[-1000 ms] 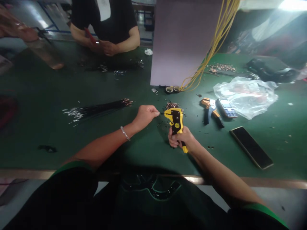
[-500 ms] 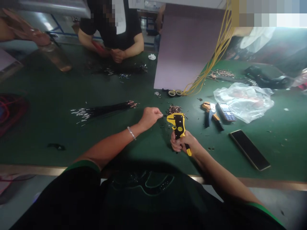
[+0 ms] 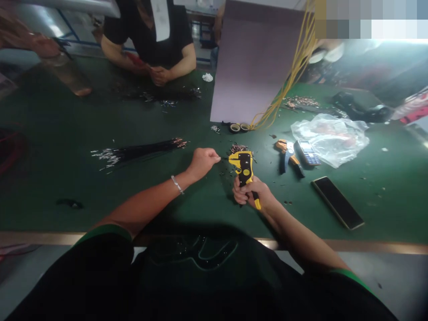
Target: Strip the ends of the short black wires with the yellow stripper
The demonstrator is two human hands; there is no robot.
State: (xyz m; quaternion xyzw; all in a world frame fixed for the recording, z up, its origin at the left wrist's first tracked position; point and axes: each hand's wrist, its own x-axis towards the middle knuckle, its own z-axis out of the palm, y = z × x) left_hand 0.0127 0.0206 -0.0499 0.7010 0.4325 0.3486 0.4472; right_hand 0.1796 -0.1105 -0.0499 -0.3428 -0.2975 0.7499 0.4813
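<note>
My right hand (image 3: 250,189) is wrapped round the handles of a yellow and black wire stripper (image 3: 245,171), its head tilted up and its jaws facing left. Just left of those jaws, my left hand (image 3: 203,161) is closed in a pinch; whatever lies between thumb and finger is too small to make out. Behind the stripper's head is a small heap of cut bits with copper-coloured ends (image 3: 239,148), partly hidden by the tool. A bundle of black wires (image 3: 143,151) lies to the left of my left hand, with silvery ends at the left and copper ends at the right.
An orange and blue hand tool (image 3: 288,157), a keypad phone (image 3: 307,152), a dark smartphone (image 3: 337,203) and a clear plastic bag (image 3: 331,138) lie on the right. Tape rolls (image 3: 235,128) sit below a pale upright panel (image 3: 254,62) and yellow cables (image 3: 294,76). A co-worker (image 3: 150,44) sits opposite.
The whole view has shifted slightly, so things appear a little further left and up. Both hands keep nearly the same pose, with the wire stripper still in the right hand.
</note>
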